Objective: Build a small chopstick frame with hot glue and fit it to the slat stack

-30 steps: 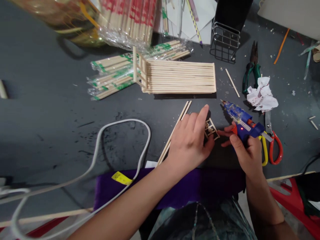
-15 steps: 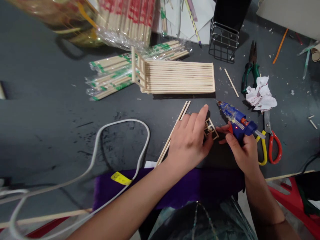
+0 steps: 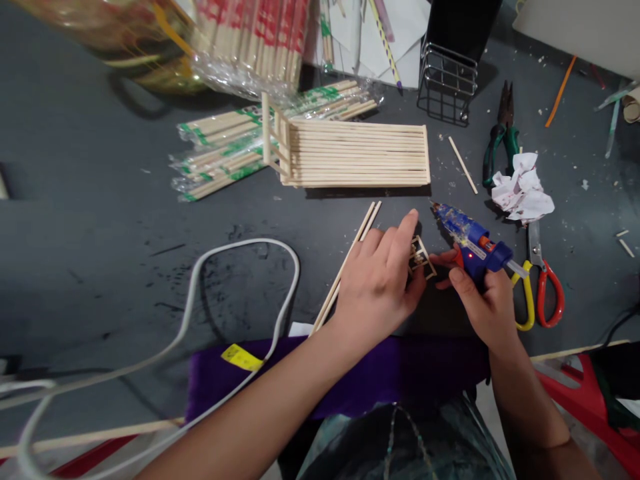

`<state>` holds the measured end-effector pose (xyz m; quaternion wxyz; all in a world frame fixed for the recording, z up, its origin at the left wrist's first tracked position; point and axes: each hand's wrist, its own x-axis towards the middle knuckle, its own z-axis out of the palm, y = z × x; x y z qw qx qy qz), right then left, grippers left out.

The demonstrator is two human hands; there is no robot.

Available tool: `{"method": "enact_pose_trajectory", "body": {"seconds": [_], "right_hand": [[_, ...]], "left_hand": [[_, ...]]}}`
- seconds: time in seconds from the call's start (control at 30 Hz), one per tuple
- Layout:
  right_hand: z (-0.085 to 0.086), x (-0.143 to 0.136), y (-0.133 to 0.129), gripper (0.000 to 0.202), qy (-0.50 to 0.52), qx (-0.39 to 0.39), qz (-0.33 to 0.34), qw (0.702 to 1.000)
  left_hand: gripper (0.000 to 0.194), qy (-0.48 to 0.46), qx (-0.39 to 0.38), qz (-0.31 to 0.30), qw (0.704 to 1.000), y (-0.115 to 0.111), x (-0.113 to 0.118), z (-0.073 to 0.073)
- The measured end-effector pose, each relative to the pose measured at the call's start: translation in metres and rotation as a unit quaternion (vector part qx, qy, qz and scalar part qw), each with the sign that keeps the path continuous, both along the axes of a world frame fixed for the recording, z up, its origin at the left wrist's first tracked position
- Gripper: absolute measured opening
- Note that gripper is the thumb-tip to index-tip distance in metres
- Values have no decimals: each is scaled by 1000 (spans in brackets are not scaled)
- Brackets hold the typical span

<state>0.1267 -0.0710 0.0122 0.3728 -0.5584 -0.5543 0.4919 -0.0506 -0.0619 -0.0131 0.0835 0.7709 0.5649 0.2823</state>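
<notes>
My right hand (image 3: 483,297) is closed around the handle of a blue hot glue gun (image 3: 465,233), whose nozzle points up and left and whose small red light glows. A clear glue stick pokes out of its back end. My left hand (image 3: 377,280) grips a small wooden stick frame (image 3: 423,258) with thumb and fingers; the hand covers much of the frame. Two long wooden sticks (image 3: 345,267) lie on the table, partly under my left hand. Beyond both hands rests a bed-shaped piece made of wooden sticks (image 3: 360,155), with a raised end at its left.
Wrapped chopsticks (image 3: 225,160) lie at the back left. Pliers (image 3: 505,133), crumpled paper (image 3: 523,189) and scissors (image 3: 550,293) sit on the right. A wire holder (image 3: 449,80) stands at the back. A white cable (image 3: 200,260) loops across the left side.
The glue gun in my right hand has shifted very slightly left. My left hand and the small frame are almost unmoved.
</notes>
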Motion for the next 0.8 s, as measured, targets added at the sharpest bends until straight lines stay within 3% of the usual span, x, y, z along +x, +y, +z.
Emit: {"method": "enact_pose_trajectory", "body": {"seconds": [0.27,0.47,0.8], "right_hand": [[-1,-1,0,19,9,-2,-1,1000],[6,9,-3,20,-13,-2,-44,999],[4,16,-6,18,-41,11,-18,999]], "left_hand": [[68,10,5,-1,1000,0,0,0],[68,19,8,1,1000,0,0,0],[67,33,0,13,999,0,2,0]]}}
